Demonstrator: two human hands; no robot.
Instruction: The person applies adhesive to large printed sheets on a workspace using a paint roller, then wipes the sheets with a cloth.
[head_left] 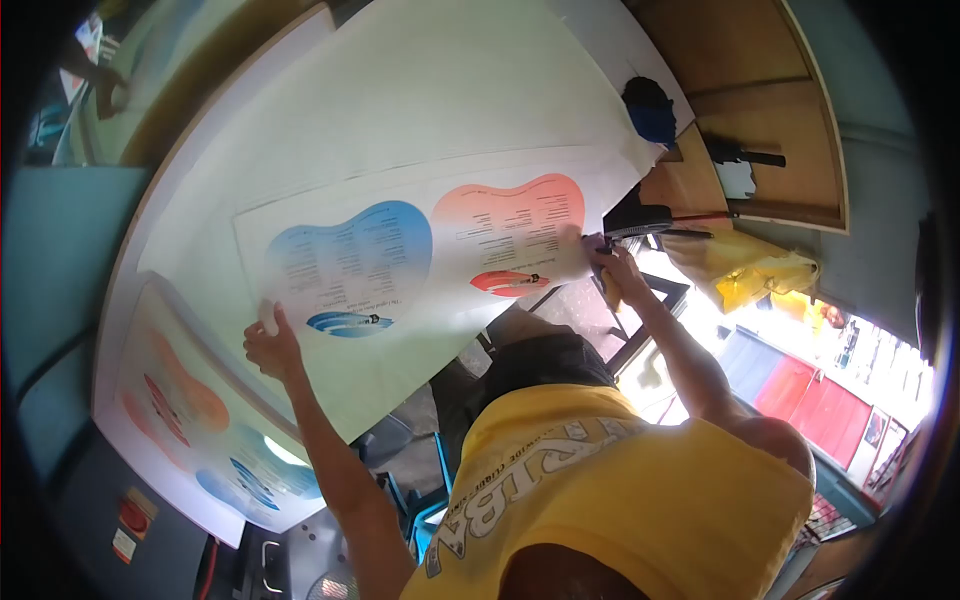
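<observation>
Holding a large printed sheet (420, 250) by two of its edges, I have both hands spread far apart on it. It carries a blue heart-like shape (350, 262) and an orange one (515, 225), each filled with small text I cannot read, and it lies across a white bench (400, 90) that tilts through the fisheye view. My left hand (270, 345) pinches the sheet's near edge below the blue shape, thumb up over the paper. My right hand (612, 262) is closed at the sheet's far end beside the orange shape; it seems to grip the paper's edge, perhaps with a small dark object, but I cannot tell.

I judge the step in hand to be positioning or lifting this sheet. The next move calls for both hands to travel together and keep the paper taut, so it does not buckle or crease between them.

Another printed sheet (190, 430) with like shapes lies on the bench just beside my left arm. A dark blue cloth (648, 108) sits near the bench's far edge, with wooden shelving (770, 100) beyond it. A yellow bag (755, 270) lies near my right hand. Someone else's hand (110, 95) shows at the far corner.
</observation>
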